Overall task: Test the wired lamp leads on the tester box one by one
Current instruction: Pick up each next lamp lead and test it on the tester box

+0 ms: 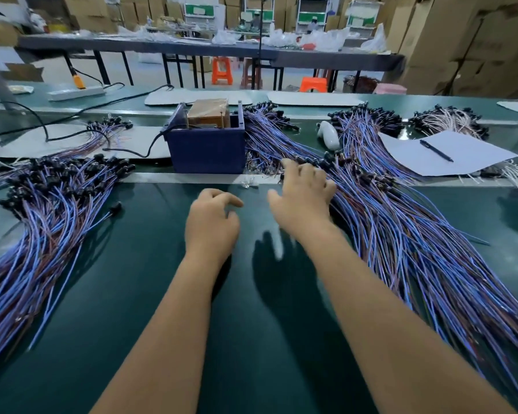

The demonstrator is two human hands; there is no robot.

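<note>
Green matting covers your bench [150,294], with cardboard cartons stacked at the back of the room. Your right hand [304,201] lies palm down at one o'clock, fingers spread and nearly straight, their tips resting on the black lamp heads of the right lead pile [401,243]; it grasps nothing that you can see. Your left hand [211,224] hovers at twelve o'clock over bare mat, fingers loosely curled, thumb and forefinger apart, holding nothing. Both forearms reach straight forward from the bottom edge, the right one blurred.

At twelve o'clock, beyond your hands, stands the blue tester box [207,150], open at the top, with a brown block [209,112] inside and a black cable [132,152] running off its left side. A second lead pile [45,222] fans out at nine o'clock. At two o'clock a pen [436,150] lies on a white sheet [449,158], near a white handheld device [329,135].
</note>
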